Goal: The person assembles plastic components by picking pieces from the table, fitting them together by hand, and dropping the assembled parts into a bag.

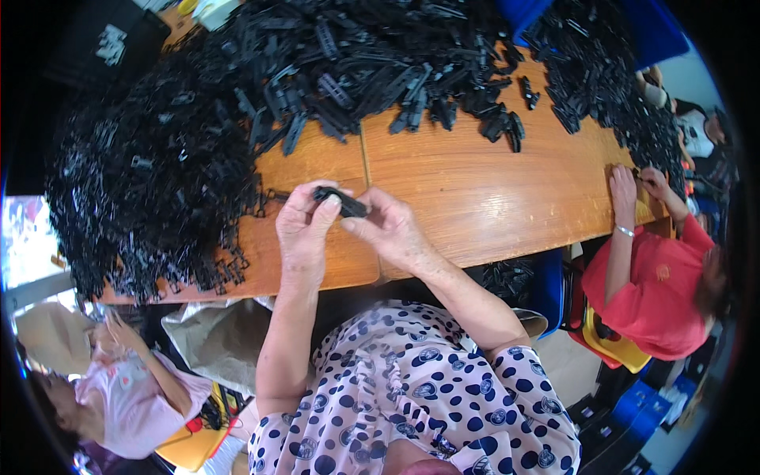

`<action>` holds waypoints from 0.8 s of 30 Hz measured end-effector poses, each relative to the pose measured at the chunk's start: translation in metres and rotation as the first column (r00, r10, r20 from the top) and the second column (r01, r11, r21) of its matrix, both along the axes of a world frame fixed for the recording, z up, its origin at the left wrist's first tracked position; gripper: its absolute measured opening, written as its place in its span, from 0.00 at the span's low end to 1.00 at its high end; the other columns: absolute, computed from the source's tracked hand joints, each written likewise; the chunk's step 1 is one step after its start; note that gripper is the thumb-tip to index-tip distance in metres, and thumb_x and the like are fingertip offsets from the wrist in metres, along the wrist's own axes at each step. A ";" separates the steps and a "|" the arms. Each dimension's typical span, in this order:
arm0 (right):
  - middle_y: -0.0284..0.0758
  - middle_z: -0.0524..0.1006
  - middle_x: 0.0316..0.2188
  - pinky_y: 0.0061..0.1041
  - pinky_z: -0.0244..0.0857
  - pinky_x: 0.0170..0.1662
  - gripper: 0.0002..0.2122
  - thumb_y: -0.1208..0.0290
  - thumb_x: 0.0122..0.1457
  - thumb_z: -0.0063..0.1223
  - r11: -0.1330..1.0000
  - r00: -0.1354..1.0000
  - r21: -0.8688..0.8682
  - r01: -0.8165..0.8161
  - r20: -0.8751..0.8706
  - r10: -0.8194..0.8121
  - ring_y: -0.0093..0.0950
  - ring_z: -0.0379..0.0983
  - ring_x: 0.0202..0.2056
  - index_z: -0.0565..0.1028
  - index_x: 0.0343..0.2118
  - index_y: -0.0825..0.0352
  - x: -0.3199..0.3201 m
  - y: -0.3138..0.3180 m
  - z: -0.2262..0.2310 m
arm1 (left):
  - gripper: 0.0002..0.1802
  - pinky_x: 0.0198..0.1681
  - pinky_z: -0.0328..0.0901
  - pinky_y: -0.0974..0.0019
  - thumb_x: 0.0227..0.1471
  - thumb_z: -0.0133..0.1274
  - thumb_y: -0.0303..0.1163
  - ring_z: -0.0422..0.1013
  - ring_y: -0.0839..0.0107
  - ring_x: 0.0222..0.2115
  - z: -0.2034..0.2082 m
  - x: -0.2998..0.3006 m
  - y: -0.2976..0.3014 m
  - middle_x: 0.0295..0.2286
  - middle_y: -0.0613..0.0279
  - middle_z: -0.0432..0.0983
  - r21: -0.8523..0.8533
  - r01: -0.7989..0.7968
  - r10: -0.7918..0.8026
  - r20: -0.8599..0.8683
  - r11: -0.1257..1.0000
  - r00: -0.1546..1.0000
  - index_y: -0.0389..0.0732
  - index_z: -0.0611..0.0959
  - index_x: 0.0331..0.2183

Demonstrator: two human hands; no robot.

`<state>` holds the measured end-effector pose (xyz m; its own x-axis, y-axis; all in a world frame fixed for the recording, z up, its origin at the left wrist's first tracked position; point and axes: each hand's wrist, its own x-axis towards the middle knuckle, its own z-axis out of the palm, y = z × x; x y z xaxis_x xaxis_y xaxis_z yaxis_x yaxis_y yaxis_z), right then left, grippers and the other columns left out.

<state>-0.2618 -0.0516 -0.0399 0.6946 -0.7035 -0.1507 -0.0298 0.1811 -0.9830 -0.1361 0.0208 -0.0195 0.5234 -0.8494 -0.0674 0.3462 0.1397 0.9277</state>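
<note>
Both my hands are raised over the near edge of the wooden table [455,190]. Between them is a short, black, elongated plastic part [348,205]; its exact kind I cannot make out. The thumb and fingers of my left hand [302,233] pinch its left end. My right hand [397,235] closes on the right end with thumb and fingertips. A small black link-like piece [276,195] shows just left of my left fingers; whether they touch it is unclear.
A heap of small black pieces [150,190] covers the table's left side. Longer black plastic parts [356,63] pile up along the back. Blue bins [653,32] stand at the far right. A person in red [653,289] works at right; another in pink [131,396] sits at left.
</note>
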 end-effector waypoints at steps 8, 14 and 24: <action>0.43 0.74 0.36 0.35 0.69 0.35 0.18 0.64 0.53 0.58 0.479 0.740 -0.877 0.037 -0.298 -0.603 0.34 0.74 0.37 0.68 0.43 0.67 -0.086 -0.125 0.019 | 0.03 0.30 0.66 0.71 0.51 0.49 0.24 0.69 0.72 0.25 0.003 0.073 -0.017 0.25 0.64 0.71 0.160 0.040 -0.043 0.016 0.986 0.999 0.40 0.73 0.31; 0.40 0.75 0.34 0.39 0.68 0.32 0.14 0.62 0.55 0.53 0.404 0.579 -0.883 -0.237 -0.463 -0.672 0.42 0.75 0.32 0.69 0.42 0.59 -0.110 -0.165 0.020 | 0.09 0.32 0.65 0.66 0.45 0.55 0.26 0.69 0.66 0.26 -0.002 0.090 -0.057 0.26 0.58 0.72 0.297 -0.319 -0.137 0.888 0.900 0.439 0.41 0.76 0.34; 0.39 0.74 0.31 0.31 0.69 0.35 0.11 0.78 0.54 0.49 0.350 0.731 -0.909 -0.226 -0.396 -0.556 0.35 0.74 0.32 0.72 0.41 0.64 -0.094 -0.138 0.016 | 0.16 0.40 0.65 0.55 0.46 0.56 0.30 0.72 0.48 0.37 0.005 0.088 -0.066 0.34 0.49 0.76 0.443 -0.426 -0.345 0.893 0.789 0.291 0.38 0.74 0.39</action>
